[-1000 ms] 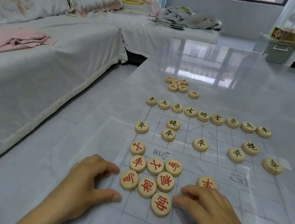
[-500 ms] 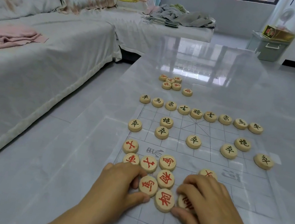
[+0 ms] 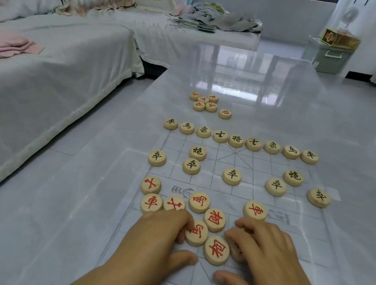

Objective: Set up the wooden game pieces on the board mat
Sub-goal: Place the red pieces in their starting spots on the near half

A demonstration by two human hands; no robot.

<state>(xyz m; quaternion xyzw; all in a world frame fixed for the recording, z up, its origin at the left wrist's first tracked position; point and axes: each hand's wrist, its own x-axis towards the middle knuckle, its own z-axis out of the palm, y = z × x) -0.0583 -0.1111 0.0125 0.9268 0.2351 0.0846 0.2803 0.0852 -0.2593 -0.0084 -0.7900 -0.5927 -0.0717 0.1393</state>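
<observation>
A clear board mat (image 3: pixel 257 165) with a printed grid lies on the glossy grey table (image 3: pixel 336 123). Black-lettered wooden discs form a back row (image 3: pixel 236 140), with two cannons and a line of pawns (image 3: pixel 231 176) in front. Red-lettered discs lie loosely grouped near me (image 3: pixel 214 220), one apart (image 3: pixel 255 210). My left hand (image 3: pixel 159 240) has curved fingertips touching the left edge of a red disc (image 3: pixel 196 233), thumb clear of it. My right hand (image 3: pixel 264 259) curls its fingers over another red disc (image 3: pixel 236 251), mostly hidden. A further red disc (image 3: pixel 216 250) sits between the hands.
A small cluster of red discs (image 3: pixel 205 102) sits on the table beyond the mat. A covered sofa (image 3: pixel 39 96) with a pink cloth (image 3: pixel 2 47) runs along the left. The table's left edge drops to the floor beside the sofa.
Both hands have moved forward onto the red group and closed in toward each other. The red discs under them have shifted, and one has gone under my right fingers.
</observation>
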